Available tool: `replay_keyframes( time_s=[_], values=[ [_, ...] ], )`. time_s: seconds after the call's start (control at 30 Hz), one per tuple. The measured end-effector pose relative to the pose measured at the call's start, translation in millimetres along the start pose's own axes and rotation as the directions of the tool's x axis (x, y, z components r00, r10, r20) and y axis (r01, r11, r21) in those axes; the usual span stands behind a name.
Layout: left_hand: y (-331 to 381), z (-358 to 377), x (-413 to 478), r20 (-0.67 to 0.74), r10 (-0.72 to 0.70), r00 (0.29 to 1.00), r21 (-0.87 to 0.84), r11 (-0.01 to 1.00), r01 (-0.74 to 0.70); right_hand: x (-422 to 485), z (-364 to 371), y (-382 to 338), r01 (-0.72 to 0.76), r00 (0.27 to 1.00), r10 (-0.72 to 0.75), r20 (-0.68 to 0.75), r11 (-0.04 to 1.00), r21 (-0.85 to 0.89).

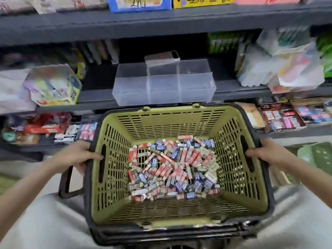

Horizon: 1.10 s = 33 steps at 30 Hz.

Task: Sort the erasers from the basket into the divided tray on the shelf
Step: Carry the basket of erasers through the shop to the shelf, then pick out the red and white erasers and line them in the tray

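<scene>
I grip the green basket (161,121) at its side rims: left hand (79,155) at 9 o'clock, right hand (264,153) at 3 o'clock. Mixed erasers (172,168) lie heaped on its floor. Clear divided tray (133,87) sits on the shelf (242,90) at 12 o'clock.

The basket (161,121) is open on top, so we can reach straight down to the erasers (172,166) heaped on its floor; slotted walls hem them in on every side. Our left hand (79,155) and right hand (264,151) grip the side rims. Beyond the far wall, the clear tray (129,94) on the shelf (239,90) opens upward, with a gap under the upper shelf (125,26). A printed box (53,85) flanks it left, stacked packets (280,69) right, both apart from it.
</scene>
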<state>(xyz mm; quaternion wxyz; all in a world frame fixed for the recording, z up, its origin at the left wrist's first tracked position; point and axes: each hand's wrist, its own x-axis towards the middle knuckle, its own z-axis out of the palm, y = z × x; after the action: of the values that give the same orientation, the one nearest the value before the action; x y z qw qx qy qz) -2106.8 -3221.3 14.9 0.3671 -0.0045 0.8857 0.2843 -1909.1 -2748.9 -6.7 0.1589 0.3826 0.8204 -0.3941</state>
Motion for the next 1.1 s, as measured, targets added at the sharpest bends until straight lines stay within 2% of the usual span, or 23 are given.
replay_keyframes(
  time_s=[0.1,0.23,0.33,0.37,0.4,0.43,0.47,0.5,0.53,0.6,0.63,0.7,0.77,0.83,0.93,1.03,1.1],
  values=[
    [-3.3,2.8,0.3,-0.051,0.088,0.995,0.105,0.991,-0.082,2.3,0.4,-0.4,0.055,0.998,-0.056,-0.038,0.998,-0.024],
    [-0.7,17.2,2.9,-0.319,0.199,0.927,0.236,0.964,-0.125,-8.8,2.1,-3.8,0.11,0.989,-0.122,-0.078,0.984,-0.143],
    [-3.3,35.4,1.6,-0.45,0.244,0.859,0.319,0.942,-0.101,-19.3,7.0,-5.6,0.127,0.961,-0.201,-0.189,0.93,-0.344],
    [-4.7,41.6,-0.4,-0.489,0.258,0.833,0.345,0.935,-0.087,-22.8,10.3,-4.4,0.117,0.922,-0.271,-0.277,0.876,-0.468],
    [-5.2,47.2,-3.6,-0.532,0.281,0.799,0.379,0.922,-0.072,-26.1,14.6,-3.3,0.102,0.839,-0.39,-0.379,0.798,-0.594],
    [-5.3,52.4,-7.9,-0.575,0.322,0.752,0.429,0.901,-0.058,-30.6,20.4,-3.4,0.097,0.725,-0.532,-0.437,0.708,-0.699],
    [-5.5,57.1,-12.0,-0.613,0.386,0.69,0.492,0.869,-0.049,-35.3,27.6,-4.6,0.122,0.627,-0.649,-0.43,0.627,-0.769],
    [-6.4,62.0,-15.5,-0.636,0.463,0.618,0.56,0.827,-0.044,-39.5,36.2,-7.0,0.202,0.565,-0.734,-0.378,0.567,-0.799],
    [-7.0,67.5,-18.7,-0.639,0.536,0.551,0.623,0.781,-0.038,-41.6,44.9,-9.8,0.314,0.547,-0.786,-0.289,0.513,-0.799],
    [-2.4,78.2,-24.3,-0.604,0.649,0.463,0.71,0.702,-0.058,-38.4,62.7,-14.9,0.523,0.581,-0.812,-0.047,0.417,-0.743],
    [2.7,83.5,-25.5,-0.57,0.686,0.452,0.737,0.67,-0.088,-33.5,71.0,-17.7,0.585,0.612,-0.788,0.07,0.391,-0.711],
    [14.5,93.5,-22.7,-0.477,0.748,0.462,0.783,0.6,-0.164,-18.4,85.8,-23.8,0.632,0.659,-0.72,0.218,0.372,-0.68],
    [25.5,103.1,-14.8,-0.385,0.783,0.488,0.801,0.546,-0.245,2.8,99.1,-29.5,0.625,0.698,-0.658,0.283,0.365,-0.69],
    [35.1,112.3,-5.1,-0.317,0.778,0.542,0.784,0.537,-0.312,27.0,109.3,-35.8,0.612,0.736,-0.586,0.338,0.365,-0.702],
    [46.8,121.5,11.0,-0.236,0.796,0.557,0.722,0.528,-0.448,56.4,123.7,-39.6,0.646,0.725,-0.516,0.456,0.281,-0.709],
    [58.0,123.9,31.7,-0.147,0.802,0.579,0.683,0.506,-0.527,78.0,138.5,-38.3,0.674,0.696,-0.466,0.547,0.16,-0.721],
    [63.3,124.0,43.8,-0.1,0.788,0.608,0.642,0.518,-0.565,87.2,145.8,-35.5,0.674,0.69,-0.449,0.567,0.115,-0.729]
  ],
)
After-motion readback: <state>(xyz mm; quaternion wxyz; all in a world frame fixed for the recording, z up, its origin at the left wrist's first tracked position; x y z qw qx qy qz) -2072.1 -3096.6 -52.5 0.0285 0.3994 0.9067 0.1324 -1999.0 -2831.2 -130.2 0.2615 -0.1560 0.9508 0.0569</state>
